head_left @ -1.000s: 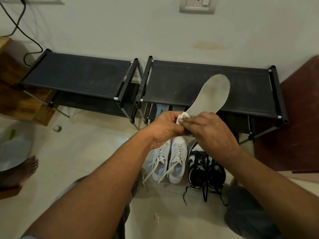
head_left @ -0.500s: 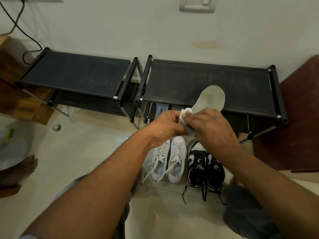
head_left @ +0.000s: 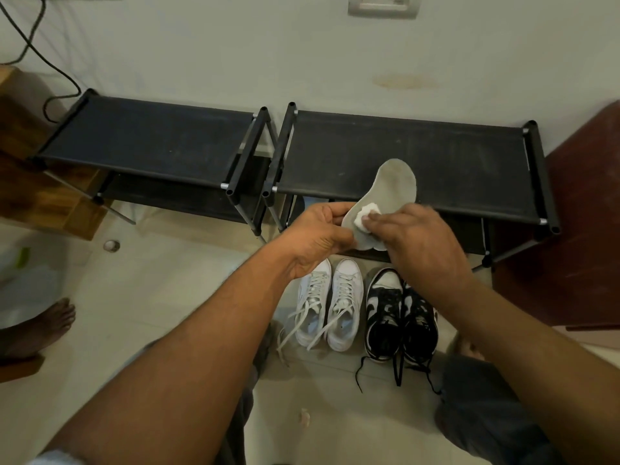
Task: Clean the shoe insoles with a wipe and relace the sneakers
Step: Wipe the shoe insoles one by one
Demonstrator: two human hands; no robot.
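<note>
Over the tiled floor [head_left: 161, 297] and white sneakers [head_left: 330, 307], the left hand [head_left: 318, 236] gripped a grey insole [head_left: 394, 184] while the right hand [head_left: 426, 245] pinched a white wipe [head_left: 365, 216] against it.

Sneakers [head_left: 345, 310] on floor [head_left: 151, 297]; rack [head_left: 453, 162] behind
</note>
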